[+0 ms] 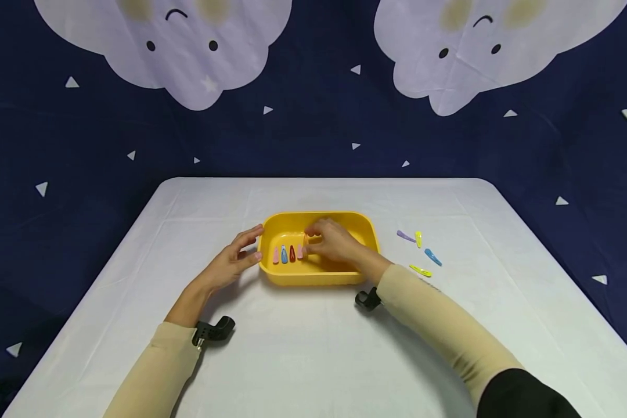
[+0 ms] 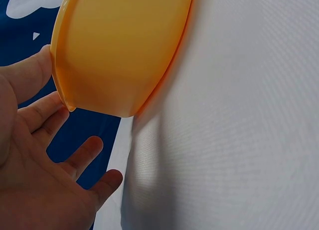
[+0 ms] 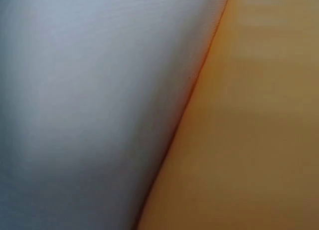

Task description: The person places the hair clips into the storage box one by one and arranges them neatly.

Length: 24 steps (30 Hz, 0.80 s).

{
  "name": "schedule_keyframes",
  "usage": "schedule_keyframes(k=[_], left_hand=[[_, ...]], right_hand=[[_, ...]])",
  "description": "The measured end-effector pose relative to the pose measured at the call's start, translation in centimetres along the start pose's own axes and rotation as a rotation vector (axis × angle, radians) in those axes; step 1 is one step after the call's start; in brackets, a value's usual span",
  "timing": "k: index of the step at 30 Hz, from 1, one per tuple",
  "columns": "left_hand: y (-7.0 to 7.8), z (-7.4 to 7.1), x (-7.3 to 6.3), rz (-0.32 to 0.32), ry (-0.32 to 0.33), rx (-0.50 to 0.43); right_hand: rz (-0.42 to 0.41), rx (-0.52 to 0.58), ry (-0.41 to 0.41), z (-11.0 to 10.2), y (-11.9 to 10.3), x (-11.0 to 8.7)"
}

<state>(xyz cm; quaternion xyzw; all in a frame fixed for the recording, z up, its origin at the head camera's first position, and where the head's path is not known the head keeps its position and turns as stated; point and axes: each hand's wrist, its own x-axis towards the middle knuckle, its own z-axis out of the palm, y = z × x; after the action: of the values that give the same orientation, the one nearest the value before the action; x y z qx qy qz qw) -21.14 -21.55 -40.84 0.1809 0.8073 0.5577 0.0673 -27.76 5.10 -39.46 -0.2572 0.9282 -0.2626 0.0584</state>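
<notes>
In the head view, my right hand [image 1: 331,241] reaches into a yellow tray [image 1: 321,280] and pinches a small orange hair clip [image 1: 306,238], partly hidden by the fingers. Left of those fingers, a pink clip [image 1: 275,255], a blue clip [image 1: 284,254], a dark red clip [image 1: 292,253] and another pink clip [image 1: 300,251] stand in a row on the tray floor. My left hand [image 1: 231,262] touches the tray's left rim with extended fingers. Its spread fingers [image 2: 84,157] also show in the left wrist view. The right wrist view has only the tray wall [image 3: 249,140] and cloth, no hand.
Right of the tray lie loose clips: a purple one [image 1: 406,236], a yellow one [image 1: 418,239], a blue one [image 1: 433,257] and another yellow one [image 1: 420,271]. A white cloth [image 1: 303,348] covers the table. Behind hangs a dark blue curtain [image 1: 313,133] with clouds.
</notes>
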Motion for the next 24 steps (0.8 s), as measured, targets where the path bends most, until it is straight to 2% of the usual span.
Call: schedule_keyframes(k=[12,24], left_hand=[[0.27,0.04,-0.09,-0.02,-0.007,0.001],[0.17,0.03,-0.05,-0.014,-0.003,0.014]], right_hand=[[-0.006,-0.089,-0.061,0.53,0.15,0.12],[-0.051,-0.15,-0.073,0.71,0.43,0.09]])
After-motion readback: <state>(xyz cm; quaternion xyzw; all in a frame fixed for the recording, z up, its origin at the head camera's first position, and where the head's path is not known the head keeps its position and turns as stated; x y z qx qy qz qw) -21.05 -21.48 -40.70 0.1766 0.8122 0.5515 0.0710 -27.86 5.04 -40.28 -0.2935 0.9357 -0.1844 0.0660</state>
